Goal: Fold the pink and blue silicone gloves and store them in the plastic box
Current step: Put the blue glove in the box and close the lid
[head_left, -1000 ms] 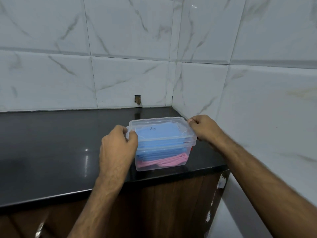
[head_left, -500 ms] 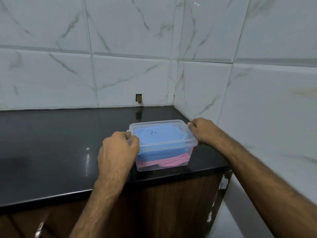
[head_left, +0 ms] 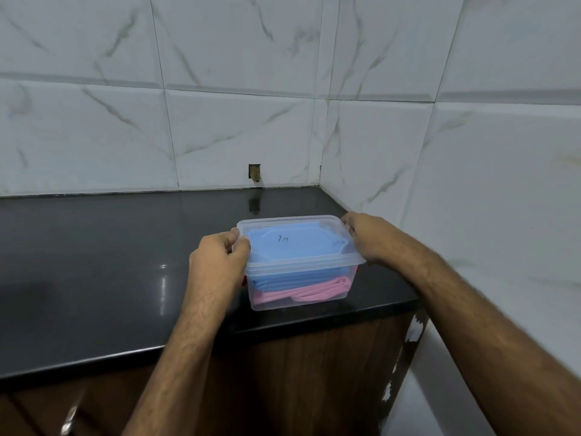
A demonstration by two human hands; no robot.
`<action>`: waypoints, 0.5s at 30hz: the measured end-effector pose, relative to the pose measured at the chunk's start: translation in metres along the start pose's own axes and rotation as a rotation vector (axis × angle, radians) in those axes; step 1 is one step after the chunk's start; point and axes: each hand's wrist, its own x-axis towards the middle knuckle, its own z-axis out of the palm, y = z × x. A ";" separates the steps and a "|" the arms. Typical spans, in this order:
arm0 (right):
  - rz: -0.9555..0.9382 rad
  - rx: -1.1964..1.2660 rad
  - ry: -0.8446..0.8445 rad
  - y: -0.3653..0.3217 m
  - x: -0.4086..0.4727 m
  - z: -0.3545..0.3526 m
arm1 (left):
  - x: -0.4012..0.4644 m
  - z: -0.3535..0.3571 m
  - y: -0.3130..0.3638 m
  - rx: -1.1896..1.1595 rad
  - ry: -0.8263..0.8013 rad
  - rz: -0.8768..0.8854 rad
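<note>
A clear plastic box (head_left: 301, 302) stands on the black counter near its front right corner. Its clear lid (head_left: 292, 225) lies on top. Through the walls I see the folded blue glove (head_left: 292, 247) above and the pink glove (head_left: 311, 292) beneath it. My left hand (head_left: 217, 262) grips the lid's left edge, thumb on top and fingers curled down the side. My right hand (head_left: 367, 237) grips the lid's right edge the same way. Small red latch parts show at both ends of the box, mostly hidden by my hands.
The black counter (head_left: 110, 262) stretches to the left. Marbled white tiles cover the back wall and the right wall, which meet just behind the box. A small hole (head_left: 254, 173) sits in the back wall. Brown cabinet fronts (head_left: 314, 372) lie below.
The box and both hands stay in nearly the same place. The lid looks seated a little lower on the box. My fingers have shifted slightly along its edges.
</note>
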 end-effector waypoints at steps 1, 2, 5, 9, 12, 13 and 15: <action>0.002 0.015 -0.004 0.000 0.001 0.000 | 0.000 0.001 -0.001 -0.003 0.008 -0.008; 0.004 0.024 -0.008 0.001 0.001 0.000 | 0.000 0.003 -0.003 -0.011 0.016 -0.011; 0.009 0.010 -0.006 0.001 0.002 -0.002 | -0.002 0.003 -0.004 -0.044 0.043 -0.016; 0.014 0.018 0.008 0.002 0.001 -0.002 | -0.005 -0.001 0.000 -0.073 0.047 0.008; 0.003 -0.006 0.016 0.002 0.003 -0.003 | -0.001 -0.008 0.002 0.027 0.003 0.030; -0.003 -0.013 0.013 0.003 0.004 -0.003 | 0.001 -0.010 0.003 0.066 -0.020 0.034; -0.011 0.004 0.004 0.004 0.005 -0.007 | 0.004 -0.012 0.006 0.123 -0.051 0.033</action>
